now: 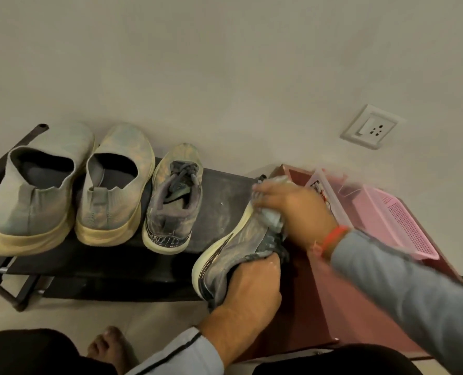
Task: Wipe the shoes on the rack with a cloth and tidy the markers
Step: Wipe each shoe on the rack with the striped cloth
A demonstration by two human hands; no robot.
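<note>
While the left hand [248, 288] grips a grey sneaker [235, 255] by its heel at the right end of the rack [111, 262], the right hand [292, 207] presses a bunched cloth [272, 219] onto its toe. Three other shoes [111, 190] stand on the rack left of the sneaker; a pink basket [403, 226] sits to the rack's right.

Your right hand [292, 204] is smeared with motion blur and covers most of the cloth [272, 220] and the toe of the shoe [233, 255] you hold. Your left hand [249, 288] hides the shoe's heel opening. The contents of the clear tray [325, 190] are too blurred to identify. The rack [95, 261] is cut off at the left edge.
</note>
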